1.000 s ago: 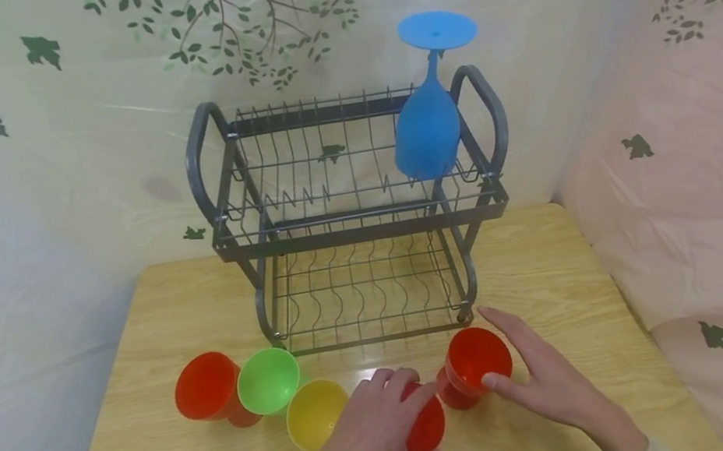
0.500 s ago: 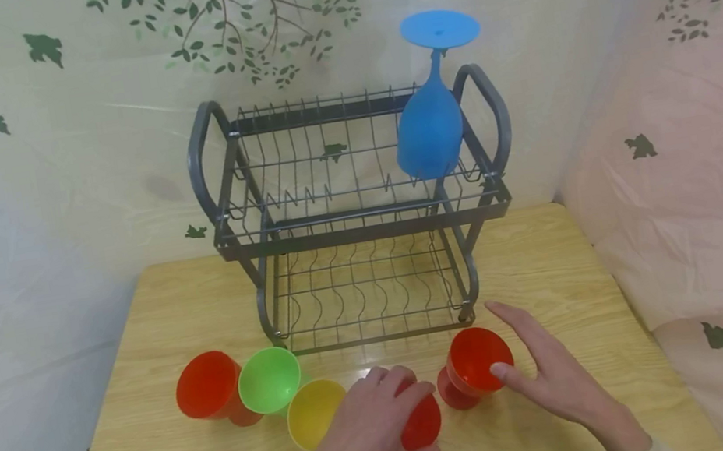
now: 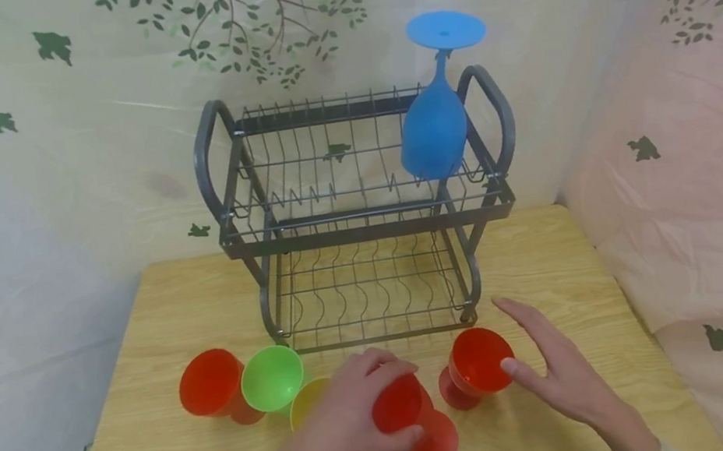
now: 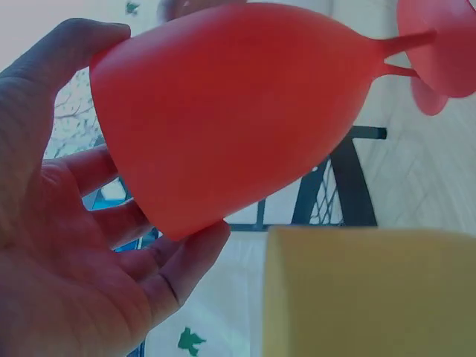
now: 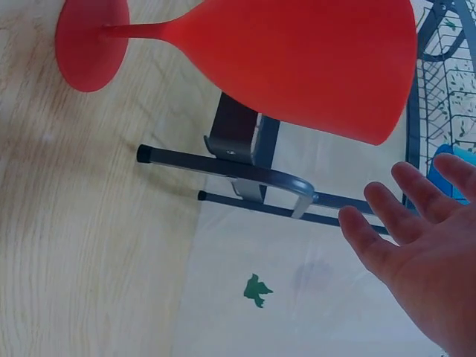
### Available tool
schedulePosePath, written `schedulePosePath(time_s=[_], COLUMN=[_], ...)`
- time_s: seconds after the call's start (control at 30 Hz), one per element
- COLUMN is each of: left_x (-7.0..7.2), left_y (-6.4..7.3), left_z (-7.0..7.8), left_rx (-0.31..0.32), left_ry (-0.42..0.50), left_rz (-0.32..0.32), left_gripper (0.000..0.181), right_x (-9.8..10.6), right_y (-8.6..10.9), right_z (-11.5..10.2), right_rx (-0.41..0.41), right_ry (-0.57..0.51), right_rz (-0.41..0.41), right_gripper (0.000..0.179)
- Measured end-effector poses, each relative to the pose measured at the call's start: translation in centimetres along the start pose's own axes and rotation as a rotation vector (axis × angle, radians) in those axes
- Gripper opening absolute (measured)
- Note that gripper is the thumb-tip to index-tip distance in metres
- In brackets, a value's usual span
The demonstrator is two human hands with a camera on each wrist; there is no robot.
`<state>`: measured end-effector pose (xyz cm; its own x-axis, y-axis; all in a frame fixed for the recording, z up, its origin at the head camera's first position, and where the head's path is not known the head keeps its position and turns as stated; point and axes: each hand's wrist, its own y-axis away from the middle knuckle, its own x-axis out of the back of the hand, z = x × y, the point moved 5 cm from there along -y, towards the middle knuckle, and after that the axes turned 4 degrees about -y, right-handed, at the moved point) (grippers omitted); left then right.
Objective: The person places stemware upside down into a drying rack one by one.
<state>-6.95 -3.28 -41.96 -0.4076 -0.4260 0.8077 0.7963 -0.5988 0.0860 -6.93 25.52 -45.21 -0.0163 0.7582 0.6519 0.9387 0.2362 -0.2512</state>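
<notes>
Left grip holds a red goblet (head view alone sees inside).

We're looking at what's seeming a makeshift booth, folks: leaf-print sheets are hanging round a wooden table, and a dish rack is lending kitchen flavour.

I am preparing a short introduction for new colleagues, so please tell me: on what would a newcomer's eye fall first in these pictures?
Probably first on the blue goblet, upside down on top of the dark rack, at its right end. Next, on the red goblet, tilted in the grip of the left hand, in front of the rack. A second red goblet stands upright close beside the right hand.
</notes>
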Motion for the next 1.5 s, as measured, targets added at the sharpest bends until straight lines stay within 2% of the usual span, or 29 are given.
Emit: schedulePosePath(time_s=[0.17, 0.33, 0.53, 0.67, 0.83, 1.0, 1.13, 1.27, 1.37, 1.5], left_x=[1.3, 2.6, 4.6, 5.5, 5.7, 5.4, 5.3, 4.7, 4.2, 3.5], left_y=[0.4, 1.0, 1.7, 2.0, 2.1, 2.5, 2.7, 2.9, 2.9, 2.8], left_z=[-0.4, -1.3, -2.7, -3.8, -5.0, -6.0, -6.7, -7.0, -6.9, -6.6], left_rx=[0.001, 0.016, -0.019, -0.051, -0.084, -0.099, -0.083, -0.012, 0.034, 0.061], left_ry=[0.051, 0.174, 0.314, 0.448, 0.663, 0.865, 0.955, 1.04, 1.132, 1.254], left_rz=[0.029, 0.043, 0.092, 0.108, 0.135, 0.171, 0.231, 0.3, 0.337, 0.359], left_gripper=[0.057, 0.056, 0.056, 0.055, 0.051, 0.05, 0.05, 0.049, 0.049, 0.048], right_x=[0.4, 0.7, 1.0, 1.5, 1.9, 1.9, 2.0, 1.8, 1.3, 0.3], right_y=[0.0, 0.1, 0.0, -0.1, -0.2, -0.2, -0.7, -1.3, -1.3, -0.9], right_z=[-0.6, -1.1, -1.8, -2.4, -3.3, -3.6, -4.0, -4.0, -4.1, -4.1], right_rx=[0.008, 0.029, 0.075, 0.126, 0.187, 0.194, 0.3, 0.342, 0.342, 0.376], right_ry=[0.007, -0.016, -0.059, -0.127, -0.235, -0.464, -0.747, -1.029, -1.123, -1.137], right_rz=[0.009, 0.019, 0.027, 0.06, 0.096, 0.088, 0.079, 0.068, 0.09, 0.142], right_gripper=[0.081, 0.081, 0.081, 0.072, 0.058, 0.052, 0.053, 0.052, 0.05, 0.064])
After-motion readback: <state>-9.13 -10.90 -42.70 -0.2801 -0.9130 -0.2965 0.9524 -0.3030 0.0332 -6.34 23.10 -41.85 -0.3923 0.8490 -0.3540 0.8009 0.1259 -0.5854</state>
